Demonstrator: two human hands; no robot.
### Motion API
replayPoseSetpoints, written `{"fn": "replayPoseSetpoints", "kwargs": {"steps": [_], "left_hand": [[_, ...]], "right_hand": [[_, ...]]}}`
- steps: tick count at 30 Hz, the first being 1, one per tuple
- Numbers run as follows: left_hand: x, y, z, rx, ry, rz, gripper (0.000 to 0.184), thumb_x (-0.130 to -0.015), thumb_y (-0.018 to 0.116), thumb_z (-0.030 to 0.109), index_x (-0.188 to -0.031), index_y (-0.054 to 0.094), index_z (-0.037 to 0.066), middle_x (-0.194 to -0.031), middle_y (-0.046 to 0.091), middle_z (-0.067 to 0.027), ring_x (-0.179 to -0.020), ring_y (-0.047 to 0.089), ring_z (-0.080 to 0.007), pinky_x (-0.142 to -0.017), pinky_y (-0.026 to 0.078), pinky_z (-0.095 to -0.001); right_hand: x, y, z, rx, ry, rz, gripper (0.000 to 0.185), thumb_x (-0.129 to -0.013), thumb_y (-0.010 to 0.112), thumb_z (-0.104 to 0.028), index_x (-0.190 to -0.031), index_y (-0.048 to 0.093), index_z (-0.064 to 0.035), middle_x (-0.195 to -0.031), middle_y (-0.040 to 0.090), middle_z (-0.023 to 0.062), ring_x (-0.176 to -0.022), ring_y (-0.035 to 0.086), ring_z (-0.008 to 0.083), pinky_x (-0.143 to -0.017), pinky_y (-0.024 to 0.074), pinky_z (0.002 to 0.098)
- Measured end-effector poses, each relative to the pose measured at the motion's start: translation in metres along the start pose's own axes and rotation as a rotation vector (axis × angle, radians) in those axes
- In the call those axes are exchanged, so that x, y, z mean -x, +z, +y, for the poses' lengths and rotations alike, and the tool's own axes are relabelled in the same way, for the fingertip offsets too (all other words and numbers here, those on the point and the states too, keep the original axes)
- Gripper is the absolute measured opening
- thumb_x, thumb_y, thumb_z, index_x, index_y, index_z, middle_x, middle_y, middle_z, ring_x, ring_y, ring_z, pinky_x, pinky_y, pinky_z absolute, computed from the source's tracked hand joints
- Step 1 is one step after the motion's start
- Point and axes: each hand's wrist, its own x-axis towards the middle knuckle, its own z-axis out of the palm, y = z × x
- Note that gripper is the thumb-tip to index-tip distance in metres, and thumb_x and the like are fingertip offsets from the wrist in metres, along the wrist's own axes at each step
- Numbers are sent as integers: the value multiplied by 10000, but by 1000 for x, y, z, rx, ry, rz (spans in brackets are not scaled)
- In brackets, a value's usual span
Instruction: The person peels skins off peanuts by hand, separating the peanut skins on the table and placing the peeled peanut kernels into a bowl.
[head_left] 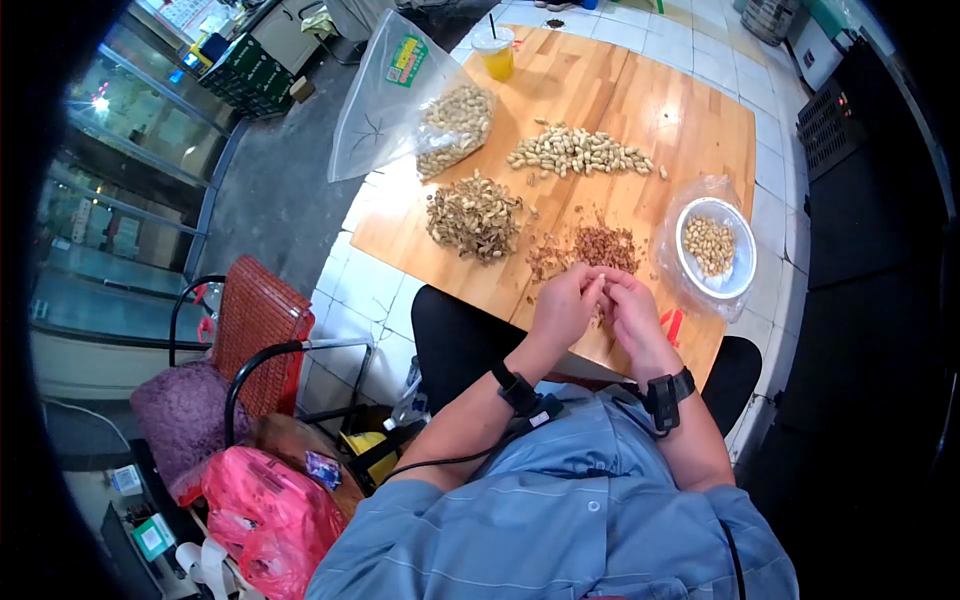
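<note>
My left hand (pixel 563 306) and my right hand (pixel 632 306) meet at the near edge of the table, fingertips pinched together. Between them shows a small pale bit that looks like a peanut kernel, mostly hidden by the fingers. Just beyond and under the hands lies a pile of reddish-brown peanut skins (pixel 606 246). To the right, a white bowl (pixel 746 262) in a clear plastic bag holds pale shelled peanuts (pixel 709 245). A heap of broken peanut shells (pixel 472 220) sits to the left. Unshelled peanuts (pixel 580 151) spread across the table's middle.
On the wooden table (pixel 690 130), a clear bag of unshelled peanuts (pixel 455 125) hangs over the left edge, near a cup of yellow drink (pixel 497 60). Left of me stands a chair (pixel 262 330) with a purple cushion (pixel 190 415) and a pink plastic bag (pixel 265 510).
</note>
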Motion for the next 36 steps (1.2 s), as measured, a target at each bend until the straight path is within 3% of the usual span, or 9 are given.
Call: {"fn": "replayPoseSetpoints", "kwargs": {"steps": [3, 8, 13, 18, 21, 24, 28, 31, 36], "left_hand": [[-3, -9, -7, 67, -132, -51, 145, -945, 626, 147, -965, 656, 6, -747, 681, -78, -617, 623, -144, -572, 497, -275], [-33, -54, -41, 30, -97, 146, 182, -939, 650, 176, -974, 673, -1, -773, 674, -71, -633, 602, -103, -576, 490, -246], [-81, -116, -58, -489, 136, 278, 219, -848, 660, 80, -1061, 687, 40, -821, 648, -134, -760, 624, -288, -697, 503, -381], [-85, -128, -20, -816, 182, 335, 254, -837, 653, 61, -1089, 685, 60, -1009, 608, -186, -949, 583, -357, -870, 463, -426], [-79, -114, -14, -507, 325, 334, 244, -844, 657, 61, -1087, 679, 42, -993, 609, -158, -938, 600, -314, -842, 482, -400], [-53, -62, -30, 346, -141, 81, 169, -967, 593, 144, -1054, 660, 15, -981, 635, -69, -935, 614, -179, -791, 512, -309], [-16, -5, -42, 1298, -589, -368, 485, -1045, 349, 451, -1140, 634, 70, -1066, 662, -60, -1027, 609, -172, -858, 492, -343], [-2, 11, -17, 1396, -721, -251, 507, -1051, 302, 458, -1183, 597, 68, -1146, 646, -63, -1108, 598, -202, -955, 474, -382], [-3, 10, -8, 1342, -769, -159, 490, -1057, 279, 443, -1203, 574, 81, -1193, 621, -75, -1143, 583, -224, -1002, 460, -386]], "right_hand": [[5, 8, -5, -97, -19, 81, 240, -945, 494, 20, -1150, 618, 42, -1021, 681, 102, -888, 660, 149, -779, 532, 212], [4, 6, -5, -25, -48, 15, 214, -949, 524, -3, -1133, 615, 57, -1035, 682, 131, -946, 668, 171, -839, 543, 249], [-3, -8, -7, -44, -45, 21, 228, -928, 547, -3, -1134, 613, 68, -1056, 677, 146, -949, 679, 195, -836, 555, 273], [2, -6, -15, 3, -47, 24, 229, -947, 527, -11, -1141, 597, 89, -1090, 662, 167, -1014, 680, 251, -848, 571, 299], [4, -6, -20, 6, -19, 8, 236, -957, 525, -24, -1149, 590, 96, -1098, 658, 181, -997, 686, 260, -829, 578, 303], [12, 10, -33, 47, 13, -2, 233, -966, 533, -33, -1162, 591, 80, -1075, 671, 177, -931, 695, 231, -791, 576, 278], [12, 29, -28, 299, -98, -65, 204, -948, 584, -82, -1117, 644, 15, -986, 703, 156, -821, 699, 205, -719, 563, 285], [29, 42, -32, 964, -479, 103, 180, -904, 641, -124, -1058, 683, -41, -917, 710, 133, -778, 696, 219, -700, 550, 330], [27, 46, -24, 1003, -691, 146, 139, -855, 667, -127, -968, 692, -50, -857, 700, 126, -780, 690, 267, -699, 537, 353]]}}
